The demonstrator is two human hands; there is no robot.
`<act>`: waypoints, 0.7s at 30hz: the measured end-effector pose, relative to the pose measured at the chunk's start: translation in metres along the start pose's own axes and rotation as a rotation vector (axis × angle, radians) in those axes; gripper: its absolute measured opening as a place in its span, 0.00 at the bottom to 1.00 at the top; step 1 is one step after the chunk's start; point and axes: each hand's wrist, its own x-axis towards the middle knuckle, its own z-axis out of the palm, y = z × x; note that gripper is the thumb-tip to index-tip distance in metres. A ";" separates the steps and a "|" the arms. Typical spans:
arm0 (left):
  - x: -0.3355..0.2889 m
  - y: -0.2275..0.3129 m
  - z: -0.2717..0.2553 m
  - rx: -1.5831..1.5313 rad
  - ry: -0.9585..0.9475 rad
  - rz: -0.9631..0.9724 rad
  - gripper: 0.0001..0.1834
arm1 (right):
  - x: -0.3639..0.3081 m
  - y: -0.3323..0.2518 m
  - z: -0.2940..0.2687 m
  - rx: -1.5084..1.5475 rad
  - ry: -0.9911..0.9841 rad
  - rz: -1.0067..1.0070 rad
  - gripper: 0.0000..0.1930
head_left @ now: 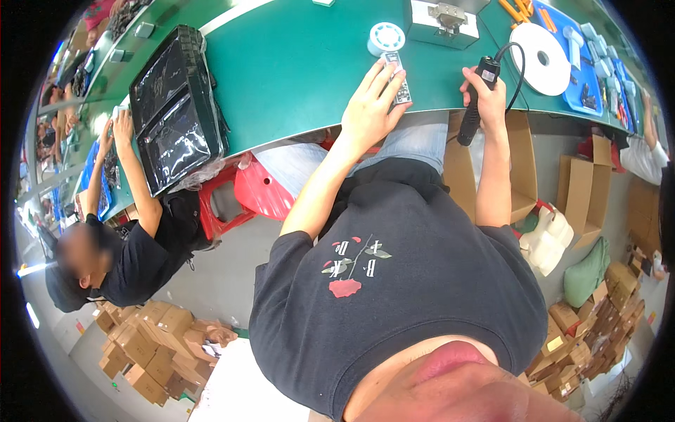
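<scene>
My right hand [486, 95] is wrapped round a black electric screwdriver [470, 121], held at a slant over the table's near edge. A black cable loops from its upper end. My left hand [373, 105] rests on a small grey block-shaped fixture [401, 93] on the green table [281, 77], fingers along one side and thumb at its near end. Small screw-like bits seem to dot its top; they are too small to make out. Just beyond the fixture, touching or nearly so, is a round pale-blue part [387, 39] with a vented white face.
A black tray [176, 105] with shiny film stands left. A white box-like device [439, 24] with metal on top is at the back. Right lie a white disc [540, 60], orange-handled tools [517, 10] and a blue tray [590, 102] of parts. A co-worker [133, 246] sits left.
</scene>
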 end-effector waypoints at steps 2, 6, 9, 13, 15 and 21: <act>-0.002 -0.002 0.000 -0.021 0.018 -0.024 0.33 | -0.001 -0.002 0.000 -0.010 0.005 0.005 0.11; -0.003 -0.003 0.002 -0.070 0.022 -0.065 0.32 | -0.002 -0.002 0.000 -0.005 -0.002 0.008 0.11; -0.004 -0.001 0.001 -0.062 0.005 -0.080 0.33 | 0.000 -0.002 0.000 -0.009 -0.003 0.025 0.11; -0.002 0.001 -0.002 -0.042 0.002 -0.068 0.34 | 0.004 -0.010 -0.001 -0.034 -0.039 0.123 0.11; 0.001 0.004 -0.007 -0.038 -0.011 -0.081 0.35 | 0.004 -0.020 -0.002 -0.047 -0.052 0.129 0.12; -0.002 0.000 -0.003 -0.002 -0.014 -0.040 0.35 | 0.013 -0.113 0.004 0.045 0.023 -0.293 0.08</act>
